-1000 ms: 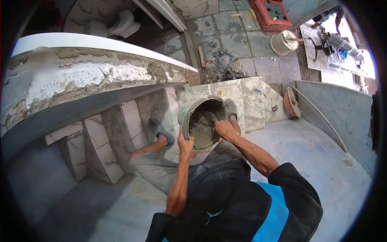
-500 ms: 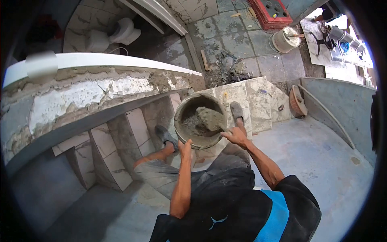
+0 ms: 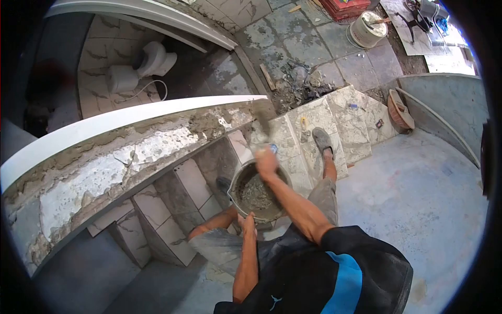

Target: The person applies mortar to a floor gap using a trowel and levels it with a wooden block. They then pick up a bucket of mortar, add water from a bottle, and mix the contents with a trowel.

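Observation:
A bucket (image 3: 234, 206) of wet grey mortar (image 3: 256, 193) stands between my legs on the tiled steps. My left hand (image 3: 247, 224) grips its near rim, fingers closed. Beyond the far rim, my right hand (image 3: 267, 163) is wrapped round the handle of a trowel (image 3: 263, 123). The trowel's blade is smeared by motion and points away from me, near the end of the low wall (image 3: 115, 167). Rough mortar and patches of white cover the wall's top.
Tiled stairs (image 3: 172, 230) descend on the left. Ahead lies a rubble heap (image 3: 308, 86), with a white bucket (image 3: 367, 30) behind it. An orange basin (image 3: 400, 111) leans by the right-hand wall (image 3: 444, 94). A toilet (image 3: 156, 60) shows through the doorway.
My right hand has lifted the trowel out of the bucket and swung it forward and left, toward the wall's end. My left hand stays on the bucket rim. The view has shifted.

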### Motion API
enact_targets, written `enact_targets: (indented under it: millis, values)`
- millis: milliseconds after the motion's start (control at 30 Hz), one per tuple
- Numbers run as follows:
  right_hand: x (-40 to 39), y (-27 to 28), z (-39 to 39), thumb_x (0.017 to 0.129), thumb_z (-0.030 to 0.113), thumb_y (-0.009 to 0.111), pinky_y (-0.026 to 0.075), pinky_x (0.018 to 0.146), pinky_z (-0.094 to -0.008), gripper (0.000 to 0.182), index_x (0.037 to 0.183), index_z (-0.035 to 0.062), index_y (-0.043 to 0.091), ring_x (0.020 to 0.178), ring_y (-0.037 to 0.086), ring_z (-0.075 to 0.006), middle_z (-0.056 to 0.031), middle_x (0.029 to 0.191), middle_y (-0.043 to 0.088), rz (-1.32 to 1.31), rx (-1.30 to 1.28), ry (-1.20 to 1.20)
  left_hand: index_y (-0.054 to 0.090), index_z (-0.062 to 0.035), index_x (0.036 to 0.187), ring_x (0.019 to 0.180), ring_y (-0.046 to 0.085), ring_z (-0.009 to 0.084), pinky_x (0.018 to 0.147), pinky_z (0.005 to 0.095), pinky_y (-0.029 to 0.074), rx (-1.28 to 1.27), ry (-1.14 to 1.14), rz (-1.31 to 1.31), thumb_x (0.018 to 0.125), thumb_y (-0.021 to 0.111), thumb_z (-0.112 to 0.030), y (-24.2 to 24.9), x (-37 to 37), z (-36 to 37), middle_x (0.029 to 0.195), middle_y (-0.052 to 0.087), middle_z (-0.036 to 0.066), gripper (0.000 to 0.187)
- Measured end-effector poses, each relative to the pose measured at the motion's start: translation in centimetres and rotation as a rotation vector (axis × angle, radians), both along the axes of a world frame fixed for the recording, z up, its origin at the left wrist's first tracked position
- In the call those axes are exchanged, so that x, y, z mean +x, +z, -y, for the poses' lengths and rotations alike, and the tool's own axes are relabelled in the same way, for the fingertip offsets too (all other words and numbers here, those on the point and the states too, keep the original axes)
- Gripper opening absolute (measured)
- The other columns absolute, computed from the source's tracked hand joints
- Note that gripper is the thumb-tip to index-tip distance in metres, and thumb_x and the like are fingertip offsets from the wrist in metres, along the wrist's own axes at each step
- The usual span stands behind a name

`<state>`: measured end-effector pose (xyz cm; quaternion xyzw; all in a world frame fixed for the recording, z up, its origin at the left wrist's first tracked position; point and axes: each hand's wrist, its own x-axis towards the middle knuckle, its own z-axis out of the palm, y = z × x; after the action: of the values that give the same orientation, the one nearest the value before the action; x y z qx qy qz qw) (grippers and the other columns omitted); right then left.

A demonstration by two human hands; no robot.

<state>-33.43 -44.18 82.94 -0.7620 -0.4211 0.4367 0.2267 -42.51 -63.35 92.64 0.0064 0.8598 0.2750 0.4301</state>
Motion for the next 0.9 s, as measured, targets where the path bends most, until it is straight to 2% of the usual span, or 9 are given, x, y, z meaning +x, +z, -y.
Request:
enact_targets:
  millis: [33, 200, 300, 433, 500, 667, 733, 867, 900]
  values:
    - [-2.0, 0.0, 0.2, 0.084, 0.033, 0.050, 0.045, 0.062, -0.0474, 0.030, 0.097, 0.0062, 0.052, 0.073, 0.059, -0.0385, -0.0202, 0.076, 0.061, -0.074, -0.094, 0.233, 0.027, -0.0043, 0.136, 0.107, 0.046, 0.0239, 0.087, 0.0260, 0.034, -0.025, 0.029, 0.009, 0.066, 0.053, 0.005, 0.9, 0.4, 0.0, 0.124, 0.046, 0.009, 0.075]
    - [2.6, 12.0, 1.0, 0.084, 0.041, 0.050, 0.043, 0.065, -0.0499, 0.042, 0.095, 0.0001, 0.050, 0.075, 0.058, -0.0418, -0.0257, 0.076, 0.059, -0.339, -0.040, 0.204, 0.028, -0.0042, 0.136, 0.103, 0.047, 0.0229, 0.075, 0.0288, 0.040, -0.042, 0.068, 0.028, 0.066, 0.054, 0.002, 3.5, 2.6, -2.0, 0.121, 0.047, 0.010, 0.076]
    - [11.1, 13.1, 3.8, 0.085, 0.044, 0.049, 0.044, 0.062, -0.0481, 0.046, 0.091, -0.0013, 0.052, 0.073, 0.058, -0.0420, -0.0255, 0.076, 0.059, -0.101, 0.001, 0.347, 0.027, -0.0035, 0.137, 0.106, 0.047, 0.0252, 0.078, 0.0314, 0.043, 0.019, 0.071, 0.082, 0.067, 0.056, 0.000, 2.7, 2.8, -1.5, 0.124, 0.046, 0.012, 0.075]
    - [19.2, 12.6, 6.3, 0.086, 0.039, 0.049, 0.046, 0.060, -0.0425, 0.041, 0.088, -0.0014, 0.054, 0.070, 0.060, -0.0361, -0.0210, 0.073, 0.059, 0.086, 0.092, 0.611, 0.029, -0.0007, 0.136, 0.110, 0.046, 0.0267, 0.086, 0.0314, 0.040, 0.117, -0.034, -0.082, 0.070, 0.056, -0.002, 2.0, 5.3, -3.0, 0.127, 0.045, 0.014, 0.071]
    - [19.5, 10.5, 6.9, 0.084, 0.031, 0.051, 0.047, 0.058, -0.0394, 0.031, 0.086, 0.0004, 0.056, 0.068, 0.062, -0.0295, -0.0158, 0.073, 0.061, 0.231, 0.088, 0.919, 0.035, 0.0001, 0.131, 0.091, 0.051, 0.0232, 0.077, 0.0321, 0.041, -0.099, -0.263, -0.374, 0.067, 0.055, 0.000, -0.7, 5.6, -2.5, 0.108, 0.052, 0.013, 0.068]
    - [16.8, 8.2, 4.8, 0.079, 0.016, 0.050, 0.050, 0.054, -0.0359, 0.017, 0.075, 0.0031, 0.061, 0.068, 0.064, -0.0243, -0.0132, 0.073, 0.063, 0.412, 0.242, 0.961, 0.043, 0.0004, 0.126, 0.092, 0.054, 0.0241, 0.080, 0.0301, 0.041, 0.093, -0.357, -0.142, 0.069, 0.059, -0.003, 4.2, 9.4, -6.4, 0.105, 0.056, 0.015, 0.059]
    - [17.5, 8.6, 3.8, 0.078, 0.012, 0.049, 0.051, 0.054, -0.0345, 0.017, 0.071, 0.0038, 0.062, 0.068, 0.064, -0.0254, -0.0142, 0.071, 0.062, 0.385, 0.051, 1.046, 0.041, -0.0004, 0.129, 0.099, 0.053, 0.0265, 0.085, 0.0306, 0.040, 0.073, -0.406, -0.091, 0.070, 0.059, -0.004, 4.6, 9.8, -7.3, 0.112, 0.055, 0.016, 0.062]
    - [20.7, 5.1, 4.5, 0.076, 0.014, 0.053, 0.052, 0.055, -0.0373, 0.016, 0.067, 0.0049, 0.063, 0.063, 0.064, -0.0276, -0.0166, 0.066, 0.062, 0.276, 0.265, 1.246, 0.047, 0.0009, 0.122, 0.089, 0.055, 0.0230, 0.078, 0.0300, 0.042, 0.195, -0.395, -0.094, 0.068, 0.057, 0.000, 4.1, 10.1, -7.4, 0.099, 0.059, 0.014, 0.054]
    - [21.0, 5.5, 3.7, 0.079, 0.025, 0.055, 0.051, 0.057, -0.0400, 0.027, 0.068, 0.0012, 0.062, 0.064, 0.064, -0.0311, -0.0198, 0.071, 0.063, 0.208, 0.076, 1.191, 0.046, 0.0016, 0.122, 0.091, 0.055, 0.0224, 0.079, 0.0288, 0.042, 0.220, -0.393, -0.058, 0.068, 0.057, 0.000, 3.6, 9.2, -7.2, 0.102, 0.059, 0.014, 0.055]
